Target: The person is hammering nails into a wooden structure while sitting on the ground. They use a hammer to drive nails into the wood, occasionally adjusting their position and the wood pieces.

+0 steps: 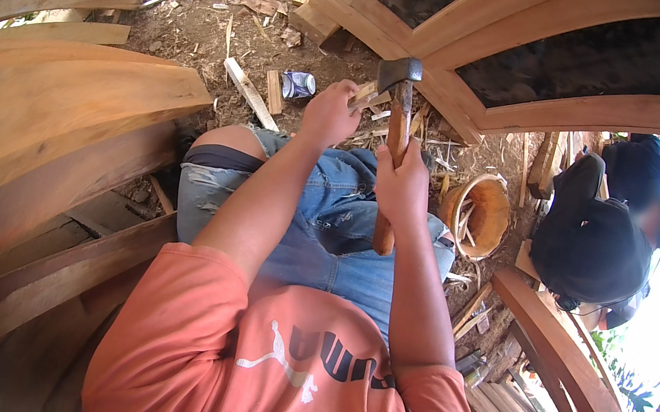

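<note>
My right hand (404, 185) is closed round the wooden handle of a hammer (399, 126). The hammer stands nearly upright in the picture, its dark metal head at the top, close to the wooden frame. My left hand (331, 116) is to the left of the hammer, its fingers pinched on a small pale strip of wood (361, 102). The strip's far end points toward the hammer head; whether they touch I cannot tell. Both hands are above my knees, in front of the blue jeans.
A wooden frame with dark panels (446, 73) extends across the far right. A round bucket (479, 217) with wood scraps stands right of my knee. A crumpled can (298, 85) lies among offcuts. Large boards (60, 112) flank my left; people in dark clothes (598, 231) are at right.
</note>
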`<state>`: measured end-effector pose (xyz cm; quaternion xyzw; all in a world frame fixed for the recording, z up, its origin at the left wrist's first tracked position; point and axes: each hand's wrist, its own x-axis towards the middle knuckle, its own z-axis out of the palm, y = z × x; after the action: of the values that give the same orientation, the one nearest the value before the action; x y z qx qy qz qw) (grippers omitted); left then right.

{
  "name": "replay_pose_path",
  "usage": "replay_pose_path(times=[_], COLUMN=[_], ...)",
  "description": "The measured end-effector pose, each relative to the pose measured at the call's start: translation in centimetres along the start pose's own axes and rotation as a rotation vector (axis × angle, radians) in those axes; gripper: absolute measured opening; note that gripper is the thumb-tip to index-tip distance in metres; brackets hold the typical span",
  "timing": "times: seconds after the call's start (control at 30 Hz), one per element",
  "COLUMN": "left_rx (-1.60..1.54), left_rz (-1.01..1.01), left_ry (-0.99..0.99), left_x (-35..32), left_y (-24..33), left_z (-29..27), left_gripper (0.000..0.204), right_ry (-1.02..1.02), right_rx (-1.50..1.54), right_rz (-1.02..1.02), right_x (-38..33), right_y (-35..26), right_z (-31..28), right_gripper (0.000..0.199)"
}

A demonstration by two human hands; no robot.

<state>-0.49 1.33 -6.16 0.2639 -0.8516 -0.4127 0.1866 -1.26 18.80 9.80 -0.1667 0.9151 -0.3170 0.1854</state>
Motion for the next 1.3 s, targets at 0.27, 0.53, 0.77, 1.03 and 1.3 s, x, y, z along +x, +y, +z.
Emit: replay_pose_path(times=[0.27,0.53,0.77,1.03,1.3], left_rx=[-0.049,-0.101,-0.175,-0.119,-0.050], left_rz=[0.050,0.231,0.184,0.251,0.256], left_ry=[-0.066,0.131,-0.008,0.025,-0.014], left_x=[0.4,1.2,1.1,1.7,1.1], left_y=[0.4,1.7,0.3,2.5,0.0], left_z=[-1.2,-1.4,0.0,-0.8,0.9], left_gripper=[0.025,0.022,0.020,0.021,0.019], right_ry=[-0.005,0.042,0.033,0.103,0.027], right_rx=[0.029,0.059,-0.048,0.023,-0.023], right_rz=[-0.002,-0.037,-0.008,-0.108,-0.070], right_x=[0.3,0.2,0.5,0.1,1.4], right_y=[0.6,-0.1,1.9,1.1,2.8], right_z=[0.2,-1.9,-0.5,-2.3,-1.5], right_gripper=[0.036,0.038,0.040,0.038,0.037])
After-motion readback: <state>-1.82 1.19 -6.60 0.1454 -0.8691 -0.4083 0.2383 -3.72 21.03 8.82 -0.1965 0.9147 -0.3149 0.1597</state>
